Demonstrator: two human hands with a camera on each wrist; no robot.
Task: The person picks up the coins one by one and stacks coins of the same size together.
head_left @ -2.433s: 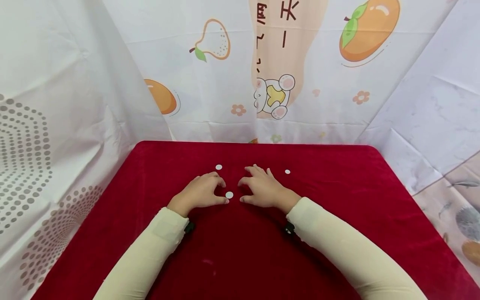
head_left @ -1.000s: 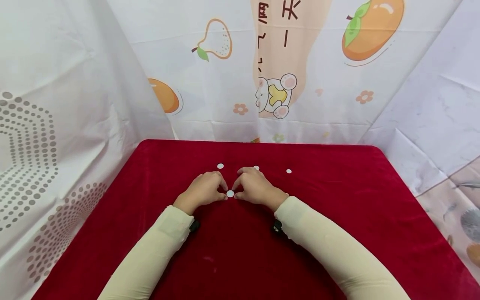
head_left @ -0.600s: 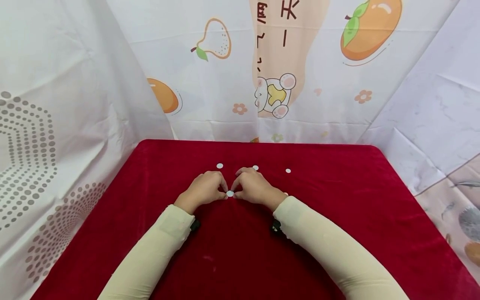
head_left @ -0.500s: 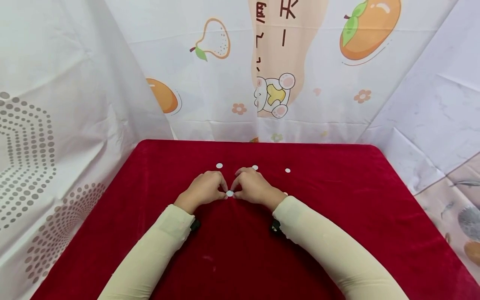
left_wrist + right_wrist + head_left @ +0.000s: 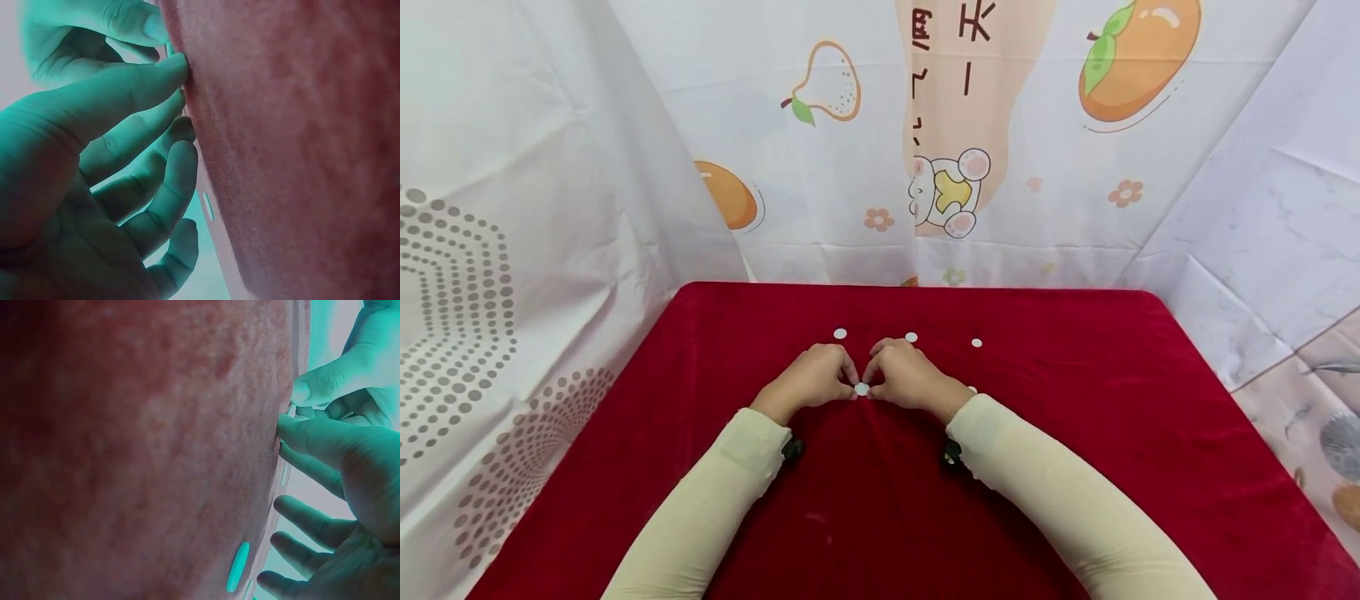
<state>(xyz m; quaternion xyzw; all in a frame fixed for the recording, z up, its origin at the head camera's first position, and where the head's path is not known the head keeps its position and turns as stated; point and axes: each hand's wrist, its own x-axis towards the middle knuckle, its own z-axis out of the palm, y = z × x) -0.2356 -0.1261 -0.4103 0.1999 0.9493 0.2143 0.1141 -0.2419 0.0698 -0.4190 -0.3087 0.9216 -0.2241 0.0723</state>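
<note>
A small white disc [image 5: 862, 389] lies on the red cloth between my two hands. My left hand [image 5: 811, 377] has its thumb and index fingertips at the disc's left edge, pinching it. From the other side, my right hand [image 5: 912, 377] pinches the right edge in the same way. In the left wrist view the thumb [image 5: 169, 70] covers most of the thin disc [image 5: 169, 49], and the other fingers are loosely bent. The right wrist view has a sliver of the disc [image 5: 291, 410] showing between both hands' thumbs.
More white discs lie around: one at back left [image 5: 840, 333], one beyond the right hand [image 5: 912, 337], and one farther right [image 5: 977, 342]. Another disc [image 5: 972, 389] is partly hidden by the right wrist. The red cloth [image 5: 1075, 358] covers the table, with printed curtains [image 5: 835, 183] behind.
Both hands have closed in on the middle disc, the right hand moving left and uncovering two other discs. Fingers that stood apart from it are now at its edges. Over the last half second little moved.
</note>
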